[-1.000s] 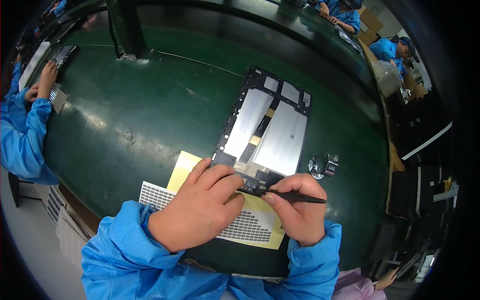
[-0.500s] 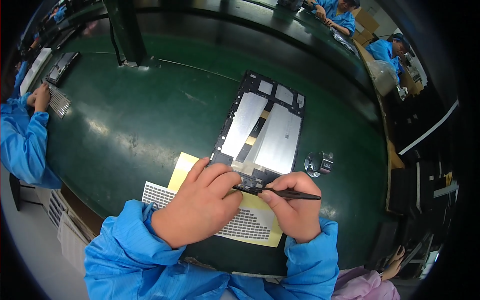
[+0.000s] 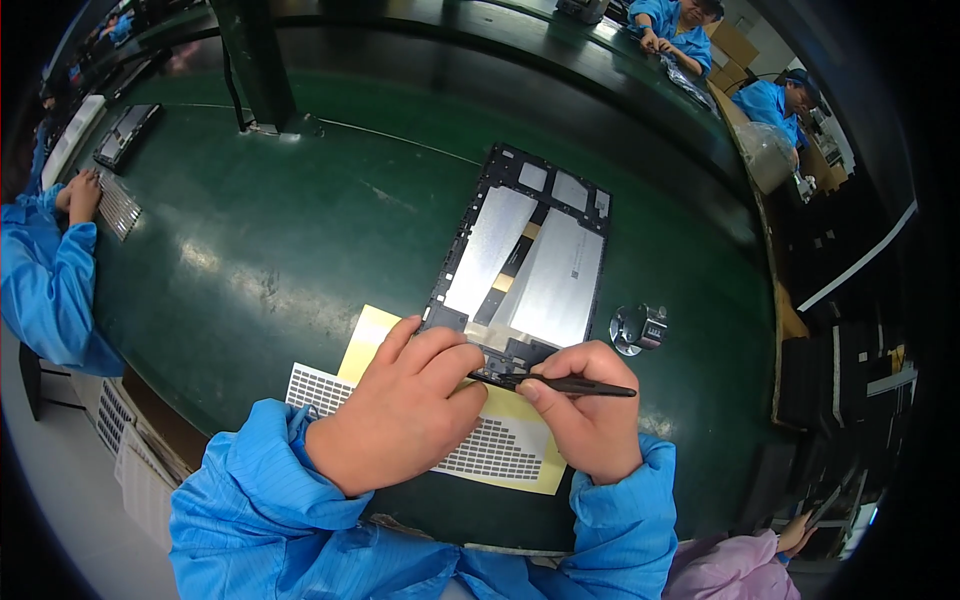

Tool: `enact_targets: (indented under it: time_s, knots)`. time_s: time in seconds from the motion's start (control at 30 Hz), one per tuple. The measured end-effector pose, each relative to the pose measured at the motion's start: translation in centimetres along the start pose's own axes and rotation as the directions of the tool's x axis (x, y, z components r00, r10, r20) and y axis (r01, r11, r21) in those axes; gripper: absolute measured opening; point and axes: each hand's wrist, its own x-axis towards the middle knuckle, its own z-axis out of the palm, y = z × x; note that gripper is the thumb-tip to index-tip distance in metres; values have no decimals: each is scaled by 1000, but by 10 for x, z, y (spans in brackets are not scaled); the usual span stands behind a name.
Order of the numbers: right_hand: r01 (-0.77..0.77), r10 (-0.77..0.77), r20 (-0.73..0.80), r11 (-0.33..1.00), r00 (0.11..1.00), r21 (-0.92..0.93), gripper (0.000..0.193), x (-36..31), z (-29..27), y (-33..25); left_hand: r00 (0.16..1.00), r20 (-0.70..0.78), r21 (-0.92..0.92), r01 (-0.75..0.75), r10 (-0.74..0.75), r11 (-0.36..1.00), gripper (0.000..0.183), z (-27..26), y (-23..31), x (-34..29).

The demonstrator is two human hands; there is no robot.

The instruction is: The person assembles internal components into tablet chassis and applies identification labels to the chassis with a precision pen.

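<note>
In the head view, a flat rectangular panel with a black frame and dull silver metal plates lies on a glossy dark-green tabletop. The right hand pinches a slim, tapered black tool between thumb and forefinger, its tip at the panel's near edge. The left hand bends its fingers over that edge; whether they grip is hidden. Bracing the panel firmly and guiding the tip lightly should suit the small, uneven parts there. Below lies a thin white sheet with dark rectangles.
</note>
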Motion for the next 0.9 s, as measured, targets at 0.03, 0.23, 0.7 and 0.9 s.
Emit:
enact_targets:
  time_s: [0.03,0.23,0.7,0.9]
  knots:
    - [1,-1,1,1000,1000,1,15,0,1,0,1000,0,2,1,-1,1000,28,0,0,0]
    - [299,-309,-36,939,950,-173,22,-8,6,16,1000,-2,-8,2,-2,1000,30,0,1,0]
    - [15,44,-222,966,974,259,19,-50,-36,16,1000,-2,-15,-28,28,1000,29,-4,6,1]
    - [-141,346,-247,791,905,595,17,-71,-56,45,988,-82,1,-129,128,992,27,-9,11,4]
